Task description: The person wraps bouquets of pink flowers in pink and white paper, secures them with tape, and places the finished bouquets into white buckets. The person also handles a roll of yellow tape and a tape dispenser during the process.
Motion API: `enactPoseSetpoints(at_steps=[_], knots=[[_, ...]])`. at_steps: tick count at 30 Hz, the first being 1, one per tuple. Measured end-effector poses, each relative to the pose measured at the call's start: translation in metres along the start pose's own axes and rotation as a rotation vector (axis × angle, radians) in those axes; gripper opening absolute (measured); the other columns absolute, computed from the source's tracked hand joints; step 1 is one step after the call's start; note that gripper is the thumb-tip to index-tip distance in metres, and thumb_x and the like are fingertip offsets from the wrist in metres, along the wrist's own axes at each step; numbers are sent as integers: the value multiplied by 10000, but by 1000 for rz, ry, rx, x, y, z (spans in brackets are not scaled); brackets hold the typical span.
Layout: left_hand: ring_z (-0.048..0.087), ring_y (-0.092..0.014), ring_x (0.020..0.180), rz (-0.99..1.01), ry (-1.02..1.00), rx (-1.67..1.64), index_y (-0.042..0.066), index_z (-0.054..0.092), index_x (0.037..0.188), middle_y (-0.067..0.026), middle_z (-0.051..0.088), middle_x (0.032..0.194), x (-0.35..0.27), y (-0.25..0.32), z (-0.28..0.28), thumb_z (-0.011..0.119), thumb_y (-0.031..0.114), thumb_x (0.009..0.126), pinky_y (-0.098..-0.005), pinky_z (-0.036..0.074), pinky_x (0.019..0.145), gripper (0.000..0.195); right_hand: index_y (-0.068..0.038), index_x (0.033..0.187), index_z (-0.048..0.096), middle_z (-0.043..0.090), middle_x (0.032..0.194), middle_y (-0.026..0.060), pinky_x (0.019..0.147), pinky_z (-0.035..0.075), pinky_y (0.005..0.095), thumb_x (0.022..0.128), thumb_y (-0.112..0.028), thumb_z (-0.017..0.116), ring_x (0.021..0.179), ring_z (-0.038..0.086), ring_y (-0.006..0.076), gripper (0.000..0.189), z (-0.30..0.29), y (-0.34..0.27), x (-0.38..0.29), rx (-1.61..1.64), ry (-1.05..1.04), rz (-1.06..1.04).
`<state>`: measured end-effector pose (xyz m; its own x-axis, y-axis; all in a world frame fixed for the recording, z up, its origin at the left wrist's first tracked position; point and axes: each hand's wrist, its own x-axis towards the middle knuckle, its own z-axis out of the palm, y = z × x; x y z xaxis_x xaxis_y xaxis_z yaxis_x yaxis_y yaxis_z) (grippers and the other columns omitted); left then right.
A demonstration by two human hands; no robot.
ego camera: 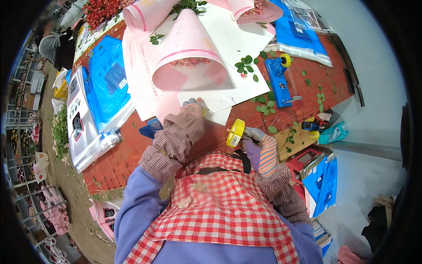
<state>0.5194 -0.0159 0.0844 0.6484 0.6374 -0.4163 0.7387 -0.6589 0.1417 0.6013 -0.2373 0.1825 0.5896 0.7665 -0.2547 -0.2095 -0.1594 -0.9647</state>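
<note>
My left hand (193, 107), in a worn glove, lies at the near edge of the white and pink wrapping paper (141, 82); whether its fingers grip the paper cannot be made out. At the right, close to my apron, my right hand (262, 145) in a striped knit glove holds a roll of yellow tape (236, 132) upright. Beyond my left hand lies a pink paper cone (191, 43) around pink flowers (189, 62), its wide mouth towards me. A blue tape dispenser (278, 82) with a yellow roll stands right of the paper.
Blue and clear plastic sleeves (108, 79) lie at the left, more (301, 33) at the back right. More wrapped bouquets (150, 15) lie at the back. Leaf sprigs (245, 64) are scattered on the red table (108, 168). A person (54, 46) is at the far left.
</note>
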Motion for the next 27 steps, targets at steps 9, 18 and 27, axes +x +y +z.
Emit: enactPoseSetpoints(at_steps=[9,18,27], knots=[[510,-237,1086,400,-14,-1733,90,293,1367,-109,426,1290,-59,-36,-59,622,-134,650,-337,466,864,820,38,1029,601,626,933,126,747,486,267,817,8,528,843,594,140,226,10,-15,0,-9,20,-34],[476,-214,1146,730,17,-1686,66,358,1313,-118,444,1280,-117,-30,-68,676,-116,633,-341,417,930,772,-9,997,630,624,900,130,711,497,293,809,-3,562,791,620,201,200,40,-50,20,-358,-165,-317],[458,-258,1185,630,-11,-1610,131,361,1306,-133,417,1318,-154,-38,-60,750,-94,605,-403,405,959,833,-84,950,655,599,842,133,640,505,326,752,-66,647,734,614,265,199,62,-52,6,-705,-162,-506]])
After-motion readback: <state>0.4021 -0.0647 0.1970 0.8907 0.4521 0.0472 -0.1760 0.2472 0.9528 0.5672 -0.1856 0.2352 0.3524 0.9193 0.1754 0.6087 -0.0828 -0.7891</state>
